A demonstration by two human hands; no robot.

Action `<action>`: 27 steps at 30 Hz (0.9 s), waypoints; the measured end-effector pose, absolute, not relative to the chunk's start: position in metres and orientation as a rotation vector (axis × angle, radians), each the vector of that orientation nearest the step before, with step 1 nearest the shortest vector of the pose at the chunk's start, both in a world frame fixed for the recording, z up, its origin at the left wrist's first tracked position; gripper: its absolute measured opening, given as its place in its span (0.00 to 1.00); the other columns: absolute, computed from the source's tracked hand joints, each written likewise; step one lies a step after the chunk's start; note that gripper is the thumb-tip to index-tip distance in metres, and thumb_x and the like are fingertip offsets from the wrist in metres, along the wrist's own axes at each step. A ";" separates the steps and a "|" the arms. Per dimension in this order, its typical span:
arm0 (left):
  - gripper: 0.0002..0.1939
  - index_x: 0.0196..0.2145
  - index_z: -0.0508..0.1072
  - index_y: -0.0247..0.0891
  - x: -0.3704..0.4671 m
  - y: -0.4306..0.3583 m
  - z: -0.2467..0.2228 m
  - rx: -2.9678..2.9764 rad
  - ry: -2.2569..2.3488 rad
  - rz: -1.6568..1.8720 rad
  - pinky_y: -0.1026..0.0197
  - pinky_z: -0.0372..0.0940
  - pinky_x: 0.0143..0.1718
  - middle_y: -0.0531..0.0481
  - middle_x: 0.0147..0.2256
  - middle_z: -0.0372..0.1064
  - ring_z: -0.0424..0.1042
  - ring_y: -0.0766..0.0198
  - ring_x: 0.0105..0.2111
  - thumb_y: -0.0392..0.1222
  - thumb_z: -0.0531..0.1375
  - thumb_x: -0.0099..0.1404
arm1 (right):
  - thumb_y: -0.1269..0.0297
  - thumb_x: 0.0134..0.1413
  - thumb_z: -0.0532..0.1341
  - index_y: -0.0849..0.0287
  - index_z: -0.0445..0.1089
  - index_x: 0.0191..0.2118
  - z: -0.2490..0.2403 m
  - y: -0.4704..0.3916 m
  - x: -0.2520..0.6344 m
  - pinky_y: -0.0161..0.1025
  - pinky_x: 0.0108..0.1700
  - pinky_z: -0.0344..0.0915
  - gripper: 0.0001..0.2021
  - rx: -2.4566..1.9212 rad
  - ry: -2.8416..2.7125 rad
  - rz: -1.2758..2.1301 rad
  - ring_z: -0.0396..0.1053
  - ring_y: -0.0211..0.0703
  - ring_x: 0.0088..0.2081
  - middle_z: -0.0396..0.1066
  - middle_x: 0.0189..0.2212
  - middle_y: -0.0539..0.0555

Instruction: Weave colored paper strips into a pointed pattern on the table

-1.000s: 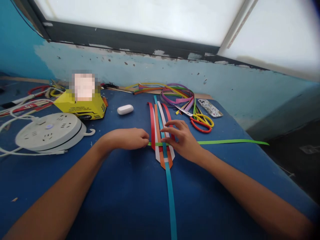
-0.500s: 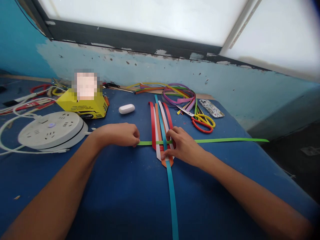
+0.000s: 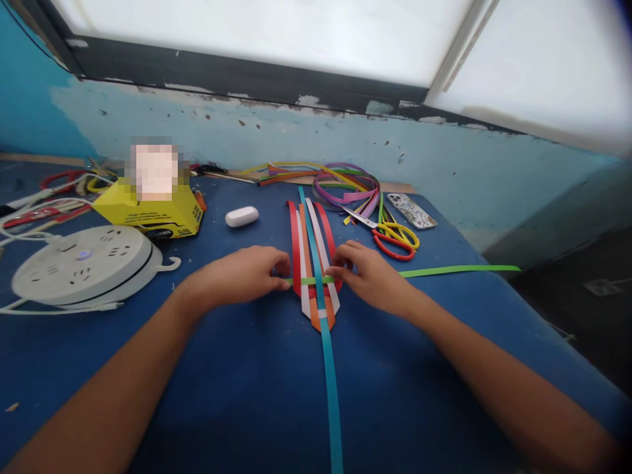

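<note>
The green strip (image 3: 457,270) crossed the coloured strips (image 3: 305,304) on the table (image 3: 237,395), best drawn level and snug. Half-curled, the left hand (image 3: 251,271) had its thumb by the strip's short end; the right hand (image 3: 365,270) bent in opposite, hiding part of it. Whether either gripped, I couldn't tell; the blue tail (image 3: 332,382) left frame

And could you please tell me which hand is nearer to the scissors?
Right. The right hand is just on the near side of the scissors, apart from them; the left hand is farther off, across the coloured strips.
</note>
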State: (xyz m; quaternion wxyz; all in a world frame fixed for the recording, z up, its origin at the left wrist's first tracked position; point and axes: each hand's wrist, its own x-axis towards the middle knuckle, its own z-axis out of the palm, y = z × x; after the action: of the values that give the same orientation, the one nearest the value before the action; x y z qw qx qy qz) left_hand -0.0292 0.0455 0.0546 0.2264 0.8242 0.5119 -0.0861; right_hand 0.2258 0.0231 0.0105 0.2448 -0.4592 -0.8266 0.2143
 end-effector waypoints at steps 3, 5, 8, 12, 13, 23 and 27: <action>0.14 0.46 0.76 0.43 -0.032 0.049 0.051 2.259 1.347 -0.240 0.61 0.62 0.37 0.48 0.46 0.77 0.75 0.54 0.43 0.49 0.62 0.64 | 0.61 0.63 0.65 0.57 0.69 0.35 0.016 0.030 0.238 0.40 0.41 0.62 0.07 -1.303 -2.307 0.690 0.68 0.43 0.39 0.71 0.37 0.52; 0.13 0.46 0.76 0.44 -0.034 0.051 0.050 2.235 1.281 -0.221 0.62 0.62 0.37 0.49 0.46 0.78 0.75 0.56 0.42 0.47 0.62 0.65 | 0.60 0.58 0.68 0.56 0.70 0.37 0.018 0.034 0.245 0.40 0.40 0.63 0.08 -1.316 -2.330 0.781 0.68 0.43 0.39 0.72 0.38 0.51; 0.13 0.47 0.77 0.45 -0.035 0.053 0.049 2.232 1.216 -0.201 0.63 0.62 0.36 0.50 0.46 0.78 0.76 0.58 0.42 0.46 0.61 0.65 | 0.60 0.55 0.70 0.56 0.70 0.38 0.018 0.039 0.252 0.39 0.38 0.64 0.11 -1.309 -2.365 0.914 0.68 0.43 0.37 0.72 0.36 0.50; 0.12 0.44 0.78 0.44 -0.035 0.052 0.048 2.256 1.206 -0.236 0.63 0.61 0.33 0.50 0.42 0.78 0.75 0.58 0.38 0.47 0.61 0.65 | 0.62 0.56 0.69 0.57 0.72 0.36 0.017 0.041 0.255 0.39 0.38 0.63 0.07 -1.237 -2.468 0.944 0.68 0.42 0.36 0.73 0.35 0.51; 0.12 0.44 0.78 0.44 -0.035 0.052 0.049 2.257 1.206 -0.246 0.63 0.61 0.32 0.50 0.41 0.78 0.75 0.58 0.38 0.47 0.61 0.65 | 0.62 0.56 0.68 0.57 0.73 0.35 0.017 0.040 0.254 0.39 0.38 0.63 0.06 -1.227 -2.486 0.950 0.68 0.42 0.36 0.73 0.35 0.51; 0.07 0.37 0.78 0.43 -0.031 0.050 0.053 2.222 1.148 -0.318 0.63 0.59 0.30 0.52 0.36 0.78 0.74 0.60 0.34 0.46 0.62 0.64 | 0.55 0.52 0.71 0.56 0.74 0.37 0.026 0.034 0.254 0.40 0.37 0.63 0.12 -1.264 -2.535 1.013 0.70 0.44 0.36 0.76 0.36 0.51; 0.09 0.36 0.78 0.43 -0.032 0.050 0.052 2.213 1.144 -0.329 0.62 0.58 0.30 0.52 0.35 0.78 0.74 0.60 0.33 0.49 0.62 0.64 | 0.54 0.52 0.71 0.56 0.74 0.36 0.024 0.033 0.254 0.39 0.36 0.63 0.12 -1.257 -2.549 1.018 0.70 0.44 0.35 0.75 0.35 0.51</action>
State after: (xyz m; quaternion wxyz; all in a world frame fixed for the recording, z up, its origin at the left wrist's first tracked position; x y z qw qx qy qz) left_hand -0.0317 0.0499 0.0520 0.3091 0.8375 0.4330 -0.1247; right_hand 0.2541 0.0333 0.0240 0.0615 -0.4157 -0.8427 0.3365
